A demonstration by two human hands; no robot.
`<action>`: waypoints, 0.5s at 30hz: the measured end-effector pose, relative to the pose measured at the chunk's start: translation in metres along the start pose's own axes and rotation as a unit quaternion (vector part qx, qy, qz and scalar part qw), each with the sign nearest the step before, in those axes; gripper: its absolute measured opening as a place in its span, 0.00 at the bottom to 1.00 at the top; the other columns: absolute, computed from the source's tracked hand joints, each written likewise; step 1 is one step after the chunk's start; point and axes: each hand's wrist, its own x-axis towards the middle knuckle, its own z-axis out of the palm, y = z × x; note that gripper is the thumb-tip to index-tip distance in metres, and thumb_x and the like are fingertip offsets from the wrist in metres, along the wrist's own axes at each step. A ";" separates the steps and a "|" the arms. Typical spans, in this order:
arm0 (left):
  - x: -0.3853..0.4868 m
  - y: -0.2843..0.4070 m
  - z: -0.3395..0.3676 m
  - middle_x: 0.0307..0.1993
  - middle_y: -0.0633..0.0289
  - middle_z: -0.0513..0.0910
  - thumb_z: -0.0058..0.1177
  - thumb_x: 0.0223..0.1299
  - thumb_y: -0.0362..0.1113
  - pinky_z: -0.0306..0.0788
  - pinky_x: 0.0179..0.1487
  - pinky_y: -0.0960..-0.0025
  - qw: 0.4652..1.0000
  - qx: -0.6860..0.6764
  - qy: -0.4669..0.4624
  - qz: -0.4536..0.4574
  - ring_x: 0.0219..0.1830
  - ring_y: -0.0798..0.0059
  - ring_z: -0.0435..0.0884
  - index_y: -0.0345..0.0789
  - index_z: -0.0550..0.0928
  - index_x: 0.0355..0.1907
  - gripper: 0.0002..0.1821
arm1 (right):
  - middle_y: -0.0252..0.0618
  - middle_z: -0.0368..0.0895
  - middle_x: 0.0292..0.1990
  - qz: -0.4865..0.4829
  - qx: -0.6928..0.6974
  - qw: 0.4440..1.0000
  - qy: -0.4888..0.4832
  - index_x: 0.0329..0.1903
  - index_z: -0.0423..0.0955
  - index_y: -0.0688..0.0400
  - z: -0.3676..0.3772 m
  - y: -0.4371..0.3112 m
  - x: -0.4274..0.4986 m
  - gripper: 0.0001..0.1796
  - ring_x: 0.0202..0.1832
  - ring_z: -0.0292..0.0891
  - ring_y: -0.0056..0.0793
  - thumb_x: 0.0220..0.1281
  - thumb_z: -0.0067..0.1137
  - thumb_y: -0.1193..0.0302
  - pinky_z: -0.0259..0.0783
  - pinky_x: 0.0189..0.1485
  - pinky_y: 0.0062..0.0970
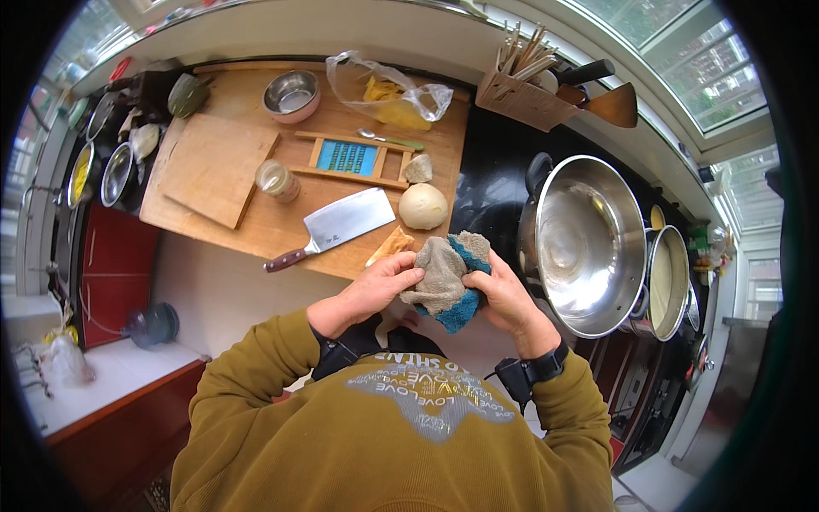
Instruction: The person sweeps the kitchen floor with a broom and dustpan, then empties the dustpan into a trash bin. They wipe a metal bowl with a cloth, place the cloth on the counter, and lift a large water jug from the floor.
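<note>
A grey and blue cleaning cloth [437, 269] is bunched between my two hands, in front of the counter's edge. My left hand [377, 285] pinches its left side, thumb on top. The right side is gripped by my right hand [508, 297]. Just beyond the cloth, on the wooden board [224, 89], lie a folded tan piece of material [389, 246], a round pale vegetable [423, 207] and a smaller cut piece [419, 169]. A cleaver [349, 219] rests to their left, its handle jutting past the board's front edge.
Behind the cleaver are a wood-framed grater [347, 157], a glass jar [278, 181], a metal bowl [292, 96] and a plastic bag [390, 96] with yellow contents. A smaller cutting board [221, 169] lies left. On the right stand a large steel pot [590, 246] and a utensil holder [521, 99].
</note>
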 end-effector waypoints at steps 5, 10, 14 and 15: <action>-0.019 -0.027 0.007 0.49 0.68 0.82 0.47 0.77 0.37 0.73 0.55 0.75 0.997 0.056 0.042 0.026 0.50 0.85 0.78 0.31 0.77 0.58 0.15 | 0.36 0.72 0.57 0.023 -0.021 0.997 -0.064 0.69 0.61 0.61 -0.011 0.020 -0.003 0.30 0.58 0.70 0.26 0.64 0.54 0.78 0.69 0.63 0.29; -0.034 -0.053 0.022 0.43 0.71 0.82 0.49 0.76 0.38 0.72 0.50 0.76 0.985 0.133 0.107 0.014 0.45 0.87 0.76 0.31 0.80 0.52 0.13 | 0.38 0.72 0.59 0.059 -0.027 0.993 -0.103 0.70 0.58 0.62 -0.014 0.048 -0.010 0.34 0.61 0.69 0.26 0.69 0.63 0.64 0.68 0.65 0.29; -0.053 -0.056 0.030 0.29 0.69 0.78 0.52 0.73 0.39 0.69 0.38 0.73 0.942 0.263 0.196 0.069 0.33 0.86 0.71 0.31 0.80 0.41 0.11 | 0.41 0.72 0.61 0.092 -0.069 0.985 -0.132 0.71 0.57 0.62 -0.002 0.059 -0.010 0.39 0.63 0.68 0.26 0.66 0.67 0.61 0.67 0.66 0.30; -0.059 -0.055 0.032 0.28 0.68 0.77 0.53 0.72 0.39 0.69 0.37 0.73 0.933 0.283 0.205 0.081 0.32 0.85 0.70 0.31 0.79 0.39 0.11 | 0.40 0.71 0.61 0.086 -0.068 0.982 -0.151 0.71 0.57 0.62 0.003 0.060 -0.010 0.39 0.63 0.68 0.26 0.66 0.67 0.61 0.67 0.67 0.30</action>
